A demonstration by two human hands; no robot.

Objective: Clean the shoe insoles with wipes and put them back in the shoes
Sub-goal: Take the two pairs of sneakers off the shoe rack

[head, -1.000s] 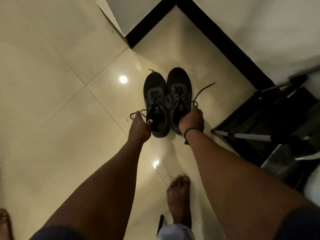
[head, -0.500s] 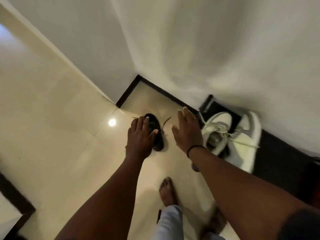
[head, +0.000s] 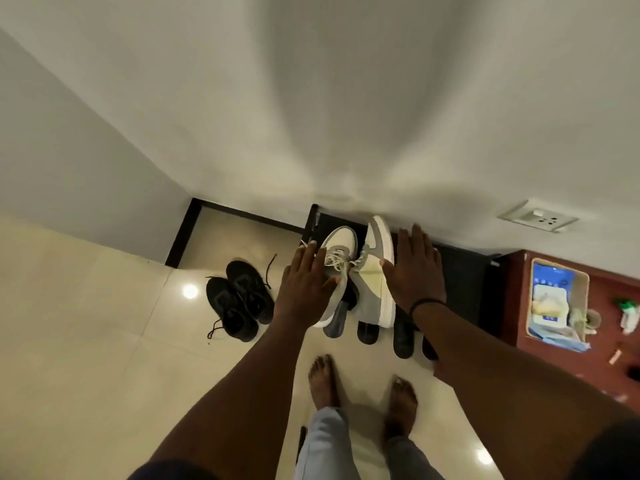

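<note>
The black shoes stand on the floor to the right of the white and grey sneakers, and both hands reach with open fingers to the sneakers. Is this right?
Not quite: in the head view the black shoes stand on the floor to the left of the white and grey sneakers. The left hand and right hand do reach for them with open fingers.

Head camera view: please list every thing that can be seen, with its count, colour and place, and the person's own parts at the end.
black shoes: two, black with loose laces, on the floor left of the rack.
white and grey sneakers: two, on top of the black rack, between the hands.
black rack: one, against the wall.
dark shoes: several toes, under the rack; the count is unclear.
wall socket: one, white, on the wall at the right.
basket: one, pale, holds packets, on the red surface at the right.
floor: cream tiles.
left hand: open, on the left sneaker.
right hand: open, beside the right sneaker.
bare feet: two, on the floor.
</note>
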